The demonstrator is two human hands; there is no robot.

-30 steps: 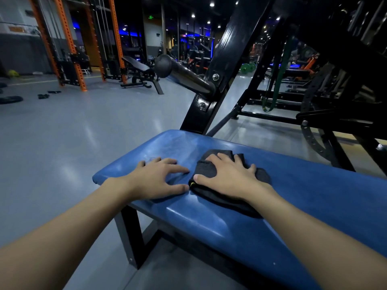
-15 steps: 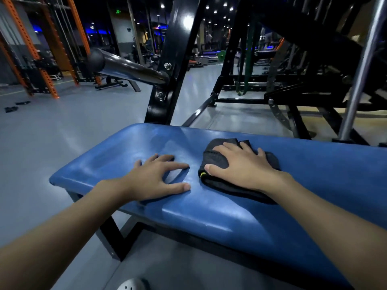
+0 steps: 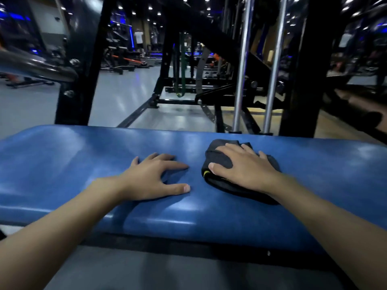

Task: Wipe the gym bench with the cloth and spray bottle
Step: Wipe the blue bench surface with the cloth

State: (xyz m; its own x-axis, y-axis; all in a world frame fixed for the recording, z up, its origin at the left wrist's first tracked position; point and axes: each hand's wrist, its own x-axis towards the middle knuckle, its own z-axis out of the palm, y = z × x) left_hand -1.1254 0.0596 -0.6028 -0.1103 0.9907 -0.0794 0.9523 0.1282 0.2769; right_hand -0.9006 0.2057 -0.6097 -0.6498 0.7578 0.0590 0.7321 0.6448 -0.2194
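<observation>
Right grip point(image 3: 240, 166) flat, fingers spread, pressing the folded dark cloth point(image 3: 217, 155) onto the blue counter point(image 3: 83, 164), right of centre; left grip point(image 3: 155, 176) open, braced on the bare pad nearby, holding nothing; advise even pressure and overlapping strokes; spray bottle not in view.

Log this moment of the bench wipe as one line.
step: wipe blue bench pad | right hand: pressing dark folded cloth flat | left hand: flat on pad, holds nothing | spray bottle: not in view
</observation>
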